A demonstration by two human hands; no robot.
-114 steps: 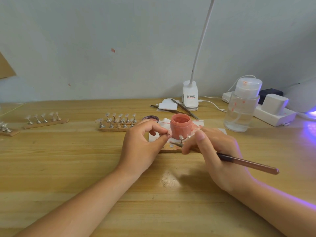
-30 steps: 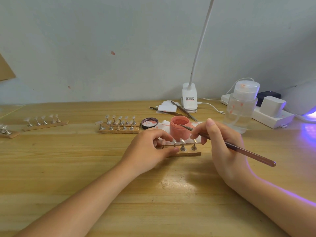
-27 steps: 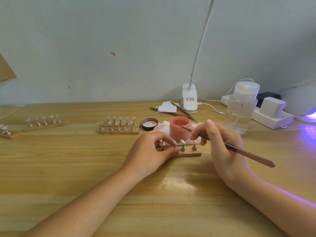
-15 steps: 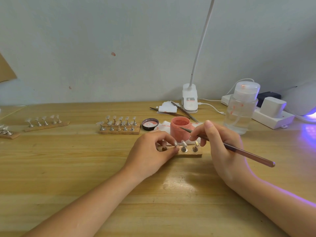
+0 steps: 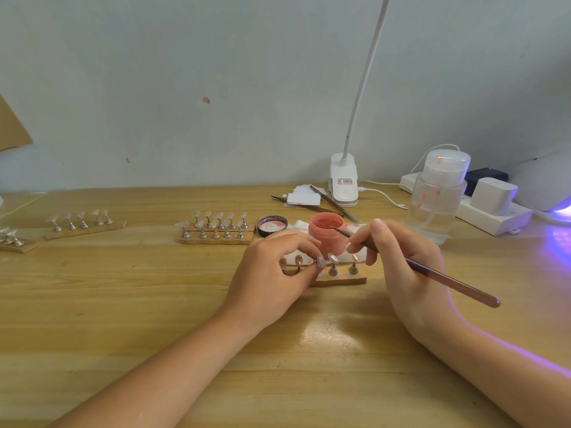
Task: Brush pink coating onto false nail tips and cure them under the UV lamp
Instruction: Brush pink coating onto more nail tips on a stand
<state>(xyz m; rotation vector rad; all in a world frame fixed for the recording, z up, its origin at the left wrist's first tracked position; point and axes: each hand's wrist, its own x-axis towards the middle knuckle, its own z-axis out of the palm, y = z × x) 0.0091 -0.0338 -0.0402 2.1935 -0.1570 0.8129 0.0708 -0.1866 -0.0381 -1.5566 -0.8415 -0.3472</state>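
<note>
While two hands work at frame centre, counts run so: 1 pink open jar of coating (image 5: 327, 233), 1 long thin brown-handled brush (image 5: 432, 273), 4 cork strips w/ nail tips on small metal stands.

Left hand (image 5: 272, 279) has fingers curled onto the left end of the near cork strip (image 5: 340, 281), pinching at a stand there; exactly what it grips is hard to tell. On that strip approx. 4 tips show: 1 pinkish tip (image 5: 298, 260) between the fingers, plus clear ones at centre and right; more may be hidden under the hand.

Right hand (image 5: 404, 267) pinches the brush like a pen, bristle end pointing up-left into the jar mouth, handle running out to lower right. Bristles too small to make out.

Mid-frame left of the jar, a double cork strip (image 5: 216, 239) carries approx. 10 clear tips in 2 rows. Further left, a single cork strip (image 5: 86, 231) w/ 5 tips. At the far left edge, another strip (image 5: 17, 245) is cut off, count unclear.

Beside the jar lies its round dark lid (image 5: 272, 225), inside up. White tissue (image 5: 299, 227) sits under the jar, mostly covered. Behind: white clip lamp base (image 5: 343, 180) w/ neck leaving the top edge, 2 spare tools (image 5: 333, 202) by white paper scraps, clear pump bottle (image 5: 435, 196), white power strip (image 5: 494, 211) w/ plugs. UV lamp (image 5: 547, 180) at the right edge is cut off, throwing purple glow on the wooden table (image 5: 123, 304).
</note>
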